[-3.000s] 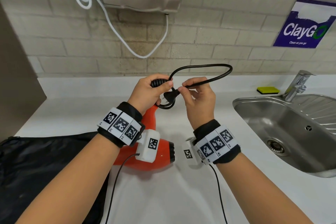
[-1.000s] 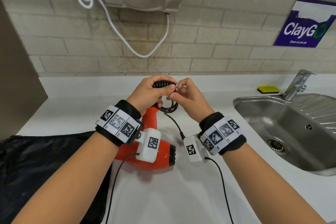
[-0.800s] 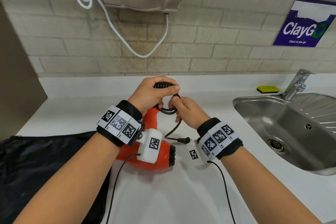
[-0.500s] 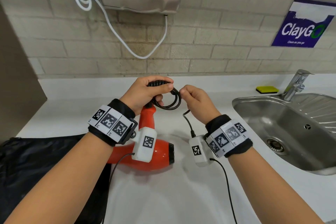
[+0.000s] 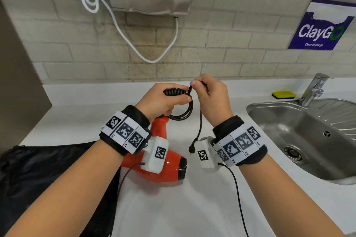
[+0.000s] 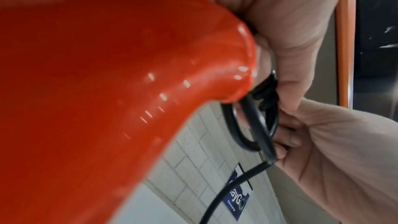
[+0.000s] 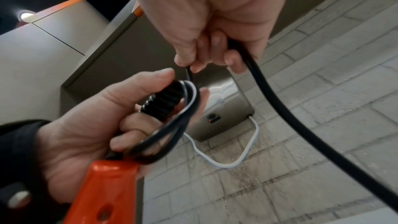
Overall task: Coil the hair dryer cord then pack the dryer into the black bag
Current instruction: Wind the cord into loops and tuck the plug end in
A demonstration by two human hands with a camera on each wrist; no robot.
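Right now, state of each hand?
Left hand: grips the coiled cord at the dryer handle.
Right hand: pinches the cord's loose end.

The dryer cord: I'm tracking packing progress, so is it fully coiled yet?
Not fully. The left hand holds several loops of cord, but a tail with the plug hangs loose from the right hand.

Beige brick wall (image 5: 231,50) behind white counter (image 5: 173,208).
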